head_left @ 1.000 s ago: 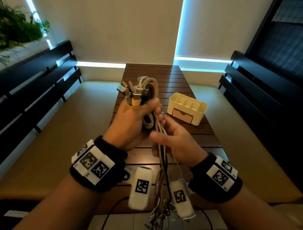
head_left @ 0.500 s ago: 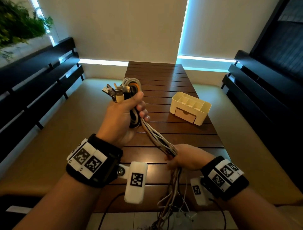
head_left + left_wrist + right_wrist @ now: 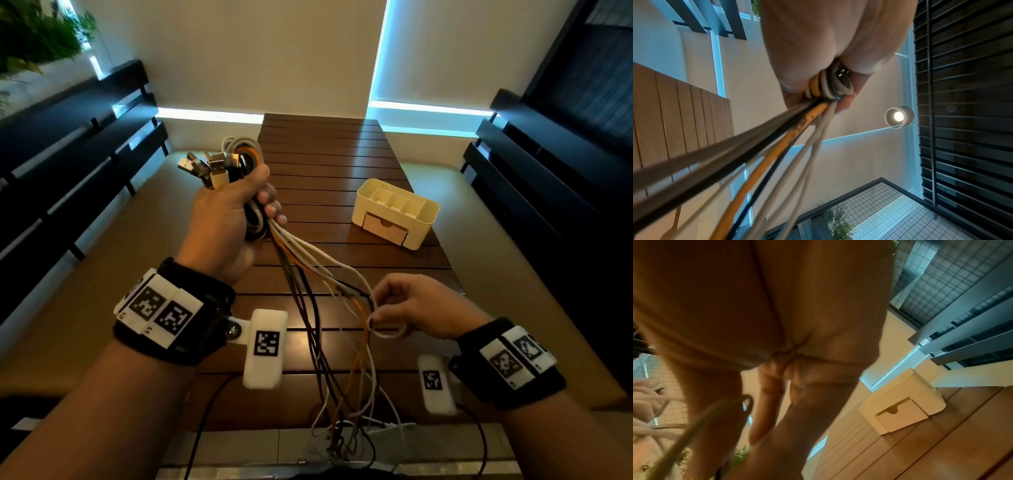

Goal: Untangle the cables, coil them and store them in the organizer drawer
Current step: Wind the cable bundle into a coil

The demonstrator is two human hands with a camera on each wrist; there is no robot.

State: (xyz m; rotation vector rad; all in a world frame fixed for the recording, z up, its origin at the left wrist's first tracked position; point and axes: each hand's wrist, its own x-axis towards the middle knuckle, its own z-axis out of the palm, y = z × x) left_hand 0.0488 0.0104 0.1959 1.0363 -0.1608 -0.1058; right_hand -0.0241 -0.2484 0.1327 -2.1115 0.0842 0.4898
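Left hand (image 3: 226, 219) fisted round coiled cables (image 3: 239, 161) above the table (image 3: 329, 164), right hand (image 3: 421, 305) pinching a white cable (image 3: 387, 334) from the hanging strands, organizer (image 3: 397, 212) beyond, drawer closed.

Glossy slatted wooden table (image 3: 329, 164)

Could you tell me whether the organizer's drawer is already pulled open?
No, the drawer sits shut in the front of the organizer, flush in the head view.
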